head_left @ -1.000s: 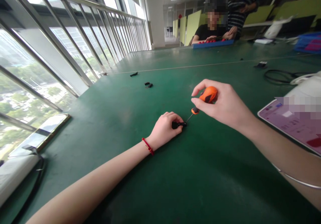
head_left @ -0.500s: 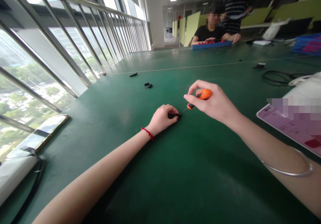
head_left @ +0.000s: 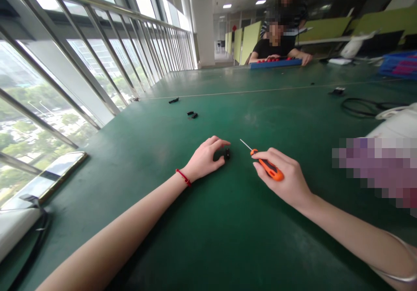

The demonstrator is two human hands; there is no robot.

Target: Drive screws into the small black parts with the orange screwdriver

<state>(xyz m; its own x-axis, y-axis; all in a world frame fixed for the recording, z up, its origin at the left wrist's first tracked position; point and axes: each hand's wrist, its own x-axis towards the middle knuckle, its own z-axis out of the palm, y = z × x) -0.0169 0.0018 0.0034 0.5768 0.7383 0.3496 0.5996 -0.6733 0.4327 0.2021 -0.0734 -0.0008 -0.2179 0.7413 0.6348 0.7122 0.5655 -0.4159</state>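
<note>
My left hand (head_left: 206,157) rests on the green table (head_left: 228,221), fingers curled around a small black part (head_left: 226,153) that lies on the surface at my fingertips. My right hand (head_left: 282,176) grips an orange-handled screwdriver (head_left: 267,166) low over the table. Its thin metal shaft points up and to the left, with the tip a short way right of the black part and not touching it.
Several small black pieces (head_left: 192,115) lie farther back, one (head_left: 173,100) near the window railing. A black cable (head_left: 361,106) and a blurred tablet (head_left: 378,169) are at the right. A phone (head_left: 48,178) lies at the left edge. Two people (head_left: 276,39) are at the far end by a blue tray (head_left: 275,63).
My right hand has lowered and pulled the screwdriver tip away from the black part. My left hand's grip on the part has loosened, fingers now spread around it.
</note>
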